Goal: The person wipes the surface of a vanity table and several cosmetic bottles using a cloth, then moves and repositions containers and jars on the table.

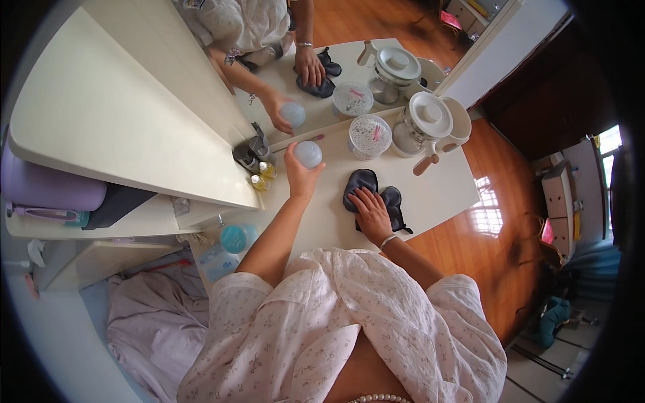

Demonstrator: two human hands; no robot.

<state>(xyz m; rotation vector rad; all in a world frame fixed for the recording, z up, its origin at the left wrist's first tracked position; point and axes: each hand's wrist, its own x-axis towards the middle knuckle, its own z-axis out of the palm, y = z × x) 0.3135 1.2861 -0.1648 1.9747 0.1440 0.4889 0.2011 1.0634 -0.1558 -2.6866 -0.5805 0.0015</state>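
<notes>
My left hand grips a small translucent pale container with a round top, above the white tabletop near the mirror. Spread over a dark, glossy padded item with rounded lobes is my right hand, its fingers resting on the surface. A second rounded dark part lies beside those fingers, with a small strap at its lower end. Between the left hand and the mirror lies a thin stick with a pink tip. Part of the dark item is hidden under the right hand.
A clear tub of cotton swabs and a lidded glass pot stand along the mirror. Small bottles cluster left of my left hand. A turquoise-lidded jar stands by my left forearm, below a cream shelf.
</notes>
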